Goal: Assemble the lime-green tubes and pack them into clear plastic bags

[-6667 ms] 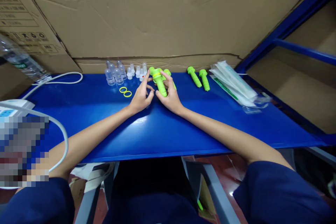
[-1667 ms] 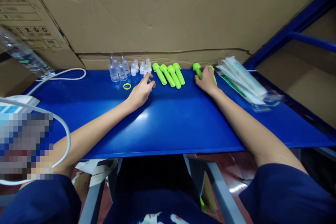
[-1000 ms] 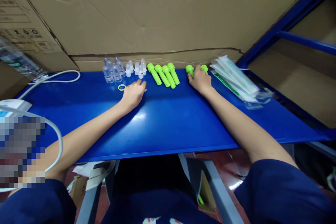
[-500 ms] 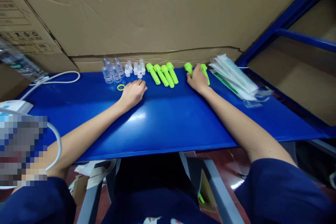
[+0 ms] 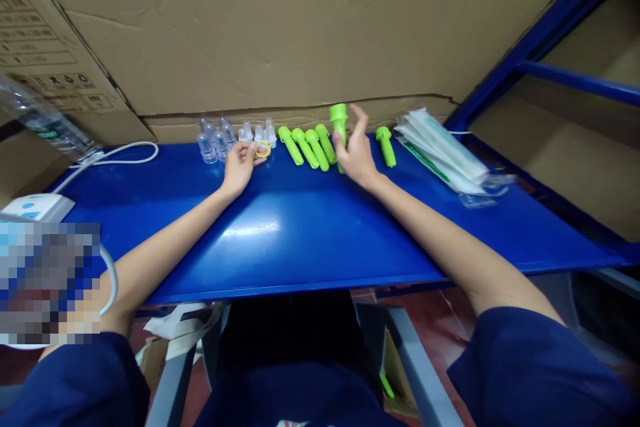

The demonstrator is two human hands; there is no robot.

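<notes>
Lime-green torch-shaped tube (image 5: 339,121) stands near upright in the grip of the right hand (image 5: 356,152), thumb across the front of its shaft, index finger raised away from it. Half a second ago that hand covered two tubes near the right side of the desk (image 5: 300,233); now one has come leftward with it, and a single green tube (image 5: 387,147) is left lying there. The left hand (image 5: 239,167) has changed as well: its fingertips pinch a thin yellow ring (image 5: 269,149), which lay flat on the desk beside that hand before.

The held tube is glossy and slightly blurred, its wide round head uppermost over a flared collar, with a narrower shaft below, partly hidden by the thumb. Whether its lower end touches the desk, I cannot tell.

Just left of it, four green tubes (image 5: 317,150) lie slanted side by side, heads toward the cardboard (image 5: 300,33). Behind the left hand stand small clear-topped white caps (image 5: 271,133), partly covered, and clear domed covers (image 5: 209,147). Wrapped packets (image 5: 445,153) lie at the far right.
</notes>
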